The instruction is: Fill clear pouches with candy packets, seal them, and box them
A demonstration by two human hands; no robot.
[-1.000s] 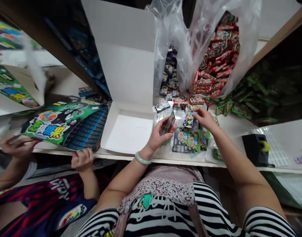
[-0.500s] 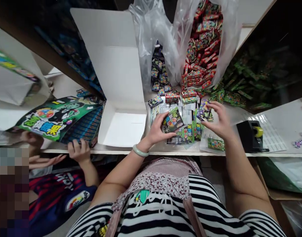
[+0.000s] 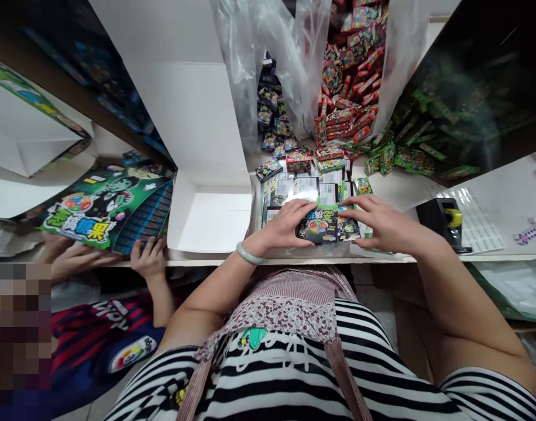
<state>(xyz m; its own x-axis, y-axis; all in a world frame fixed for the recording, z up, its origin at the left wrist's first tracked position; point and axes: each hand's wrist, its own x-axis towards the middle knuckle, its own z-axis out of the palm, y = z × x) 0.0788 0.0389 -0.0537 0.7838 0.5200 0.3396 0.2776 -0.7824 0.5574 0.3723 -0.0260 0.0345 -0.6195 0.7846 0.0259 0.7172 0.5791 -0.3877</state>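
Observation:
Between thumb and fingers, my left hand [image 3: 289, 225] grips a flat black-and-green printed packet [image 3: 317, 227] low over the table's front edge. My right hand [image 3: 377, 225] pinches a small purple candy box [image 3: 348, 228] at the packet's right edge. The two meet there; whether the box is partly inside the packet I cannot tell. More flat printed packets [image 3: 305, 186] lie beneath and behind my hands. A small green candy box [image 3: 363, 186] is just behind my right fingers.
An open white carton [image 3: 210, 219] stands left of my hands. Behind are heaps of red candy boxes [image 3: 351, 111], purple boxes [image 3: 274, 114] and green boxes [image 3: 419, 155]. A black tape dispenser [image 3: 439, 225] sits right. At left, another person's hands [image 3: 149, 257] hold a large green printed box [image 3: 96, 210].
My right hand has moved left and down, bringing the purple box against the packet. My left hand has shifted slightly right and lower with the packet. The camera view has shifted slightly.

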